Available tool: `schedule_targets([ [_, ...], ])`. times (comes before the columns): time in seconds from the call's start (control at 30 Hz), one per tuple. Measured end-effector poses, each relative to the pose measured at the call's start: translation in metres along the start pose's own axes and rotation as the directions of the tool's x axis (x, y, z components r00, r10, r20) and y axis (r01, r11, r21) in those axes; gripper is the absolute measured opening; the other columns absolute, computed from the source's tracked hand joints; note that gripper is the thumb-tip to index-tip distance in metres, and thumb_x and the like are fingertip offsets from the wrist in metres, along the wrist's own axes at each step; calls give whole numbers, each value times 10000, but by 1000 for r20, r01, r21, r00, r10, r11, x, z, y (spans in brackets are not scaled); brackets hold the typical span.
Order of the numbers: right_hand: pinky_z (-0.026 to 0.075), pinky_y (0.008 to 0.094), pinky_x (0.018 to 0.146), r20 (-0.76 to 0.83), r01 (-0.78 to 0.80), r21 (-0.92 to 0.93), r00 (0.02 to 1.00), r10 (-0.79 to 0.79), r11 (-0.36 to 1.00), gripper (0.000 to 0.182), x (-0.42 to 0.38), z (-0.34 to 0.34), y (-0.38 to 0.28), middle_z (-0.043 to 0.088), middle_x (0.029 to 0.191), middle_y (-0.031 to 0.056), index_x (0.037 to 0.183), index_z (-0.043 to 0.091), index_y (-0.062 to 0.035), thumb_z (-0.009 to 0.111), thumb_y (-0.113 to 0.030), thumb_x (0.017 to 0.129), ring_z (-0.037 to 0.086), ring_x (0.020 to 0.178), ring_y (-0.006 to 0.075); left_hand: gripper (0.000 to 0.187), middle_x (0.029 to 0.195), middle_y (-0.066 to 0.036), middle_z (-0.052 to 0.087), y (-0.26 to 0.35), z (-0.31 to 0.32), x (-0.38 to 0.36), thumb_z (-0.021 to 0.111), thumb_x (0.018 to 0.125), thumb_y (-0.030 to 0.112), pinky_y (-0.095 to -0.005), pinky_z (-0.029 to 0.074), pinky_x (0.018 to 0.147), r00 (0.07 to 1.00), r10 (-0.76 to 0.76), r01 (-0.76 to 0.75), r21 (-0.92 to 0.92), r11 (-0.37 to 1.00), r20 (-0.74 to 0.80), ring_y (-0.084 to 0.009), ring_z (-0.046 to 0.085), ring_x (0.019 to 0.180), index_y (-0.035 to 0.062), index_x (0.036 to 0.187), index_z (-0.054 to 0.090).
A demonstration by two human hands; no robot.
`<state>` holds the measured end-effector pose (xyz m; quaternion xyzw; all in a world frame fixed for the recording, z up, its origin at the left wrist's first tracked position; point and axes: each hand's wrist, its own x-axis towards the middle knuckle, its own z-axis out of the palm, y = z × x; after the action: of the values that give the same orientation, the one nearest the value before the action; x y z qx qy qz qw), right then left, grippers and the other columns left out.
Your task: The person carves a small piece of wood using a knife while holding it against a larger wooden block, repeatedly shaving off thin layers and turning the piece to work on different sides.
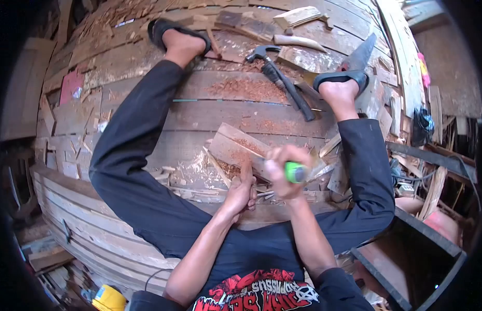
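My left hand (pixel 242 195) is closed around a small reddish-brown piece of wood (pixel 246 170), which points up and away from me. Beside it on the right, my right hand (pixel 283 168), smeared by motion, grips a tool by its green and black handle (pixel 295 172). The tool's dark shaft points left toward the wood piece; its working end is too blurred to name. Beneath both hands lies a flat board (pixel 228 145) strewn with reddish wood dust and shavings.
Beyond the board, a claw hammer (pixel 282 83) lies on the plank floor (pixel 199 122). A handsaw (pixel 359 54) rests by my right sandal (pixel 340 79). Wood offcuts (pixel 298 18) lie at the far side. A dark open-topped box (pixel 407 259) stands at right, and a yellow container (pixel 109 299) at lower left.
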<state>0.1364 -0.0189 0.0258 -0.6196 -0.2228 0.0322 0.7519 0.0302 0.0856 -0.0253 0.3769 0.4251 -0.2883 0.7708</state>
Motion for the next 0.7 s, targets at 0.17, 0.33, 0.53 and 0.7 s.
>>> schedule_targets([
  [0.17,369,294,465,-112,167,309,984,-138,936,236,41,-1,-73,501,576,18,695,462,-55,685,-61,772,456,467,132,249,651,-34,512,-7,9,-5,517,1037,252,-279,368,419,994,44,-33,110,993,-99,-108,441,456,36,1043,393],
  [0.33,310,263,442,-49,-4,65,999,7,998,249,-12,11,0,444,591,-16,744,397,-116,595,-92,892,369,436,79,348,696,-36,510,-8,10,3,500,1040,235,-284,387,383,994,88,-70,229,971,-67,-112,475,469,11,1249,336],
  [0.53,328,251,468,-118,-25,182,992,47,983,209,15,17,-46,437,582,-22,758,390,-122,552,-78,882,390,454,75,790,682,-48,514,-9,7,9,495,1012,191,-266,442,399,998,39,-30,194,980,-45,-124,509,462,-176,1473,-30],
  [0.7,312,286,445,-75,23,341,997,3,940,253,20,13,-55,463,569,5,735,426,-101,650,-49,839,440,461,127,798,680,-55,516,-10,8,9,473,1011,192,-273,443,395,993,114,-112,216,970,2,-130,516,459,-169,1476,-65],
])
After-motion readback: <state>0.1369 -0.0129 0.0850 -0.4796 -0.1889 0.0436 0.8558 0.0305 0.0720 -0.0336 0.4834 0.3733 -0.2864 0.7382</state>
